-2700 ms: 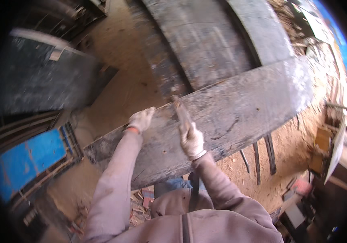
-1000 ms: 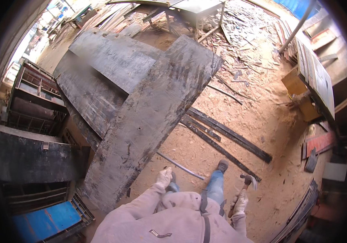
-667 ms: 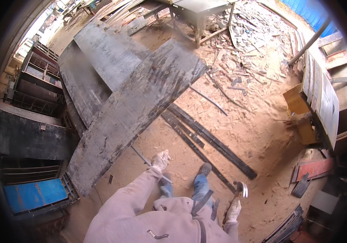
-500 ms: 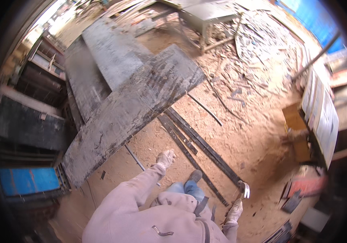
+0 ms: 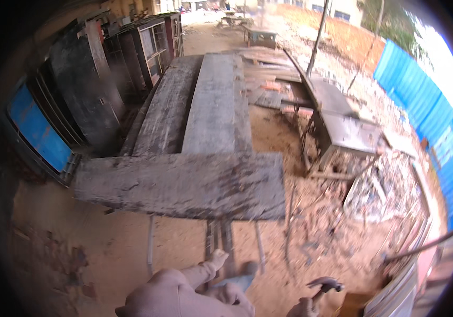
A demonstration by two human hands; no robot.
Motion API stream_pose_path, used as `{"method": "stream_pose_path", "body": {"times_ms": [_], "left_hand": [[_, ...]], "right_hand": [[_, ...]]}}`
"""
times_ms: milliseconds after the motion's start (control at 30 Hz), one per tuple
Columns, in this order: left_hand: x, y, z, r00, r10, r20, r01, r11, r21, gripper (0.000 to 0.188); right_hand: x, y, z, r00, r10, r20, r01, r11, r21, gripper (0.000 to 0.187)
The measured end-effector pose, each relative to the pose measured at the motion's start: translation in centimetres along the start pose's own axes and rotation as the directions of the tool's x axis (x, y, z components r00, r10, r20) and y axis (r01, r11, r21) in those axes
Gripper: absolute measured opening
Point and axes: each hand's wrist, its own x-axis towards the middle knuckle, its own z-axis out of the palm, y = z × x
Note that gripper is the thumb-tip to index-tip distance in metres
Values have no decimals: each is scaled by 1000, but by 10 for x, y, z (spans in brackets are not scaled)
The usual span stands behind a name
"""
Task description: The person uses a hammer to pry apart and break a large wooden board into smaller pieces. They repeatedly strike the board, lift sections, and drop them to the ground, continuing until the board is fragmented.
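In my right hand, low in the view, is a claw hammer with its metal head up. My left hand is in front of my body with its fingers curled closed. Whatever it may hold is too small or hidden to make out. Ahead of it lies a long, dark, scuffed board, set crosswise, touched by neither hand. Dark narrow strips run out from beneath this board toward my feet.
Behind the crosswise board, long grey panels stretch away. A worn table and scrap piles are to the right, near a blue corrugated fence. Dark cabinets and a blue panel line the left.
My view has swung left and up, so the board now lies level across it. The hammer stays in my right hand; my left hand remains closed.
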Motion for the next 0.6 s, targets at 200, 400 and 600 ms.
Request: {"method": "stream_pose_path", "body": {"times_ms": [200,400,600], "left_hand": [[84,50,97,921,-360,148,386,894,-227,78],[90,99,130,895,-329,302,443,567,-694,39],[85,137,161,827,-557,81,306,323,-896,43]], "right_hand": [[127,-100,55,917,296,266,-190,913,-361,38],[278,-172,199,692,80,717,401,784,-475,24],[412,-172,393,74,16,997,977,199,-76,27]]}}
